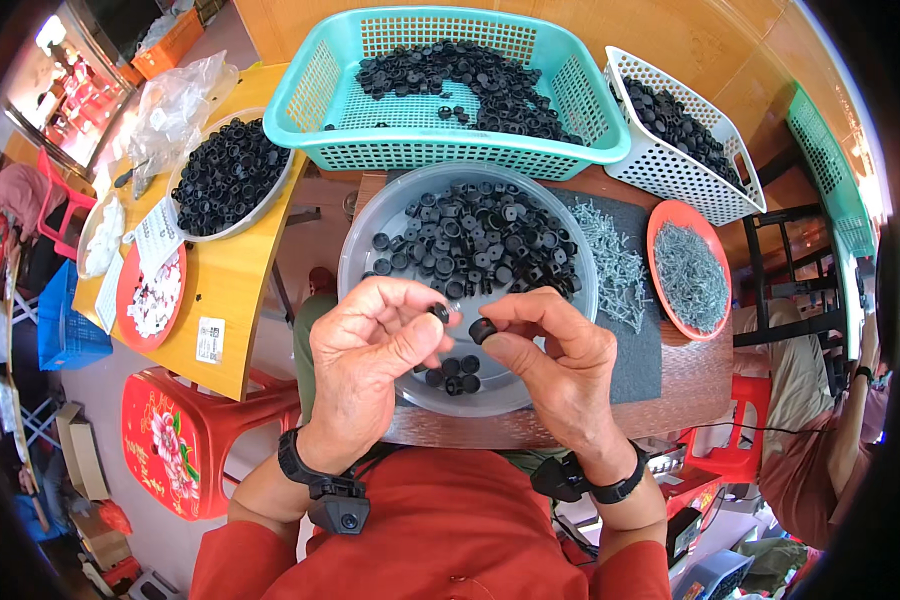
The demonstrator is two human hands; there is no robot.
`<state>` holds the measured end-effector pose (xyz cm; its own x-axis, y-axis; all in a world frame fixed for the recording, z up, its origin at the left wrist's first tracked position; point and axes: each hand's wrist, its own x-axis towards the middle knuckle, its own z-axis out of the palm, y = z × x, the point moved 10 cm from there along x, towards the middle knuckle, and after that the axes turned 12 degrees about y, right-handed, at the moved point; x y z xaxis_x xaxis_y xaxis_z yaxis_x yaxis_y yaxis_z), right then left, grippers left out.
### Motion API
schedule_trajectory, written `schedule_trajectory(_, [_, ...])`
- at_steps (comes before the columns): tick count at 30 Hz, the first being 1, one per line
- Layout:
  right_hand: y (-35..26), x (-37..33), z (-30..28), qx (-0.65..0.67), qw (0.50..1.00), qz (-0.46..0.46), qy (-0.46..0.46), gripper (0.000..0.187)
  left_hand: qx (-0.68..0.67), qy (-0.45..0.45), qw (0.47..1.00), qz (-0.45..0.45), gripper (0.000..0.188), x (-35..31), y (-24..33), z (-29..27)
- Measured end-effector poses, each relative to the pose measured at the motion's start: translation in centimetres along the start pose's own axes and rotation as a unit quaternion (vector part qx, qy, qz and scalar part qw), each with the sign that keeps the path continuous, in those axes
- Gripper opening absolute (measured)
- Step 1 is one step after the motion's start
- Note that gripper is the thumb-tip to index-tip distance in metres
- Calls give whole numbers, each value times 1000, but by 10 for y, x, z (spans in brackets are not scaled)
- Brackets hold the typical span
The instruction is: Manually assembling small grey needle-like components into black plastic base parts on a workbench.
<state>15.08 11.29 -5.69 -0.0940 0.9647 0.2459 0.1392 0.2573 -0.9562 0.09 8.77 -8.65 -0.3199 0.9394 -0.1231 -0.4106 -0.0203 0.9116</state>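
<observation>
My left hand [370, 340] pinches a small round black plastic cap [438, 312] between thumb and fingertips. A thin shiny bit shows beside that cap, too small to name. In my right hand [555, 350], thumb and forefinger grip another small black plastic part [482, 330], its hollow side partly in view. Both hands are held close together over a clear round plastic tub [354, 240]. Many loose black plastic parts [480, 235] fill its far side, and several black caps [457, 373] lie in its near side, below my hands.
A turquoise basket [370, 150] and a white basket [660, 190] of black parts stand behind the tub. To the right are loose screws [615, 260] on a dark mat and a red plate [655, 235] of screws. A yellow table [235, 340] with another bowl [210, 235] stands left.
</observation>
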Motion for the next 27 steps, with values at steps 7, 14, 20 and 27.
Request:
schedule_trajectory(7, [12,-12,0,72,995,56,28,20,-46,-48,997,-33,17,-5,-10,12])
schedule_trajectory(14, [4,-20,0,61,997,15,51,21,-87,-44,993,-66,18,-8,-18,14])
schedule_trajectory(20, [12,-20,2,156,981,104,53,21,-87,-62,992,-64,18,-11,-21,15])
schedule_trajectory(27, [33,-24,-2,265,943,190,69,22,-62,-47,995,-55,27,-14,-16,16])
